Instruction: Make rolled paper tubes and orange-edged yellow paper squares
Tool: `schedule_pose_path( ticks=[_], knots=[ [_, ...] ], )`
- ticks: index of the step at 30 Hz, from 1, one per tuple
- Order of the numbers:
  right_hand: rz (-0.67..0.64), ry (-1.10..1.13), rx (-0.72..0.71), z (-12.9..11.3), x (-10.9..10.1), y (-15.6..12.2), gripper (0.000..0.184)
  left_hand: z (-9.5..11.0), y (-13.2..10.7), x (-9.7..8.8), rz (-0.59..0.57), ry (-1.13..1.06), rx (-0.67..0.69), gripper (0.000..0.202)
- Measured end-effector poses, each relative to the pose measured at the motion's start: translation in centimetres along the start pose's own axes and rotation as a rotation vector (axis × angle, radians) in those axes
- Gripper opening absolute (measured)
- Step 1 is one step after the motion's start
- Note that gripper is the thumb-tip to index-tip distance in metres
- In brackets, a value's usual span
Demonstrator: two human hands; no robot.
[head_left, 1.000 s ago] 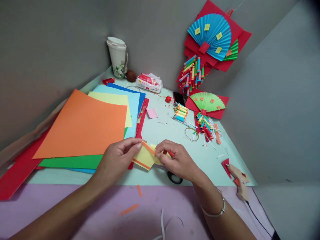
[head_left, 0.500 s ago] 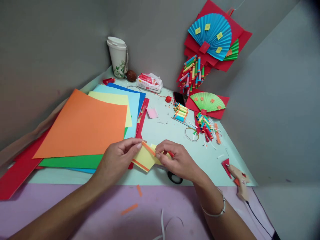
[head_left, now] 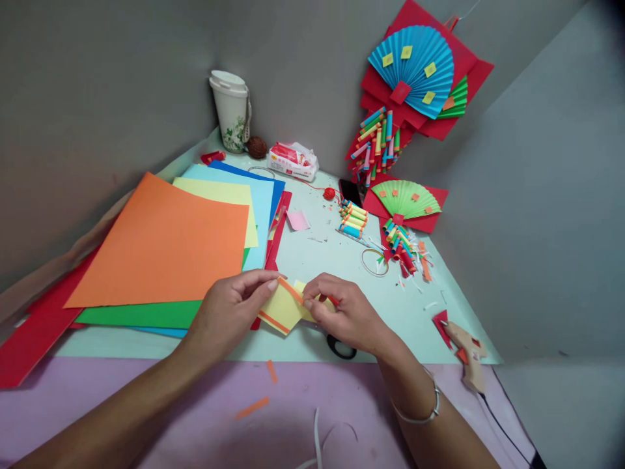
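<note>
Both my hands hold a small yellow paper piece (head_left: 283,309) with orange strips along its edges, just above the pale table (head_left: 312,260). My left hand (head_left: 229,312) pinches its upper left corner between thumb and fingers. My right hand (head_left: 342,312) is closed on its right side, rolling or folding the edge; something small and red shows between those fingers. A silver bracelet (head_left: 420,412) circles my right wrist. Black scissor handles (head_left: 340,348) peek out under my right hand.
A stack of coloured sheets topped by an orange sheet (head_left: 161,244) fills the left. Rolled paper tubes (head_left: 352,220), a green fan (head_left: 406,199), a blue fan (head_left: 415,68) on the wall, a ring (head_left: 374,262), a cup (head_left: 232,111), a tissue pack (head_left: 291,160) and a glue gun (head_left: 467,355) lie around.
</note>
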State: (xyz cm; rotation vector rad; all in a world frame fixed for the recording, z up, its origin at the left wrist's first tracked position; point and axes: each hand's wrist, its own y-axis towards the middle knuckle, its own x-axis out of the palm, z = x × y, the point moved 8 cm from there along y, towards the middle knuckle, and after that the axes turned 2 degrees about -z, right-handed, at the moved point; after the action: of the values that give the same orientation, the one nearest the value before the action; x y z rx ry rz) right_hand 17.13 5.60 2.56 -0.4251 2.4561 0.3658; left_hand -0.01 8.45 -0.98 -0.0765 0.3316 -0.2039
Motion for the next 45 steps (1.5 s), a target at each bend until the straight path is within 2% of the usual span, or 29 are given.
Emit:
schedule_pose_path(
  ticks=[8, 24, 45],
  knots=[
    [-0.005, -0.004, 0.047, 0.2, 0.2, -0.1, 0.011, 0.2, 0.0, 0.2, -0.005, 0.0, -0.001, 0.034],
    [0.072, -0.014, 0.217, 1.2, 0.6, -0.1, 0.012, 0.5, -0.1, -0.1, 0.018, -0.001, 0.002, 0.035],
    [0.157, 0.052, 0.342, 2.7, 1.3, -0.5, 0.013, 0.2, -0.3, 0.0, 0.019, 0.01, -0.003, 0.034]
  ],
)
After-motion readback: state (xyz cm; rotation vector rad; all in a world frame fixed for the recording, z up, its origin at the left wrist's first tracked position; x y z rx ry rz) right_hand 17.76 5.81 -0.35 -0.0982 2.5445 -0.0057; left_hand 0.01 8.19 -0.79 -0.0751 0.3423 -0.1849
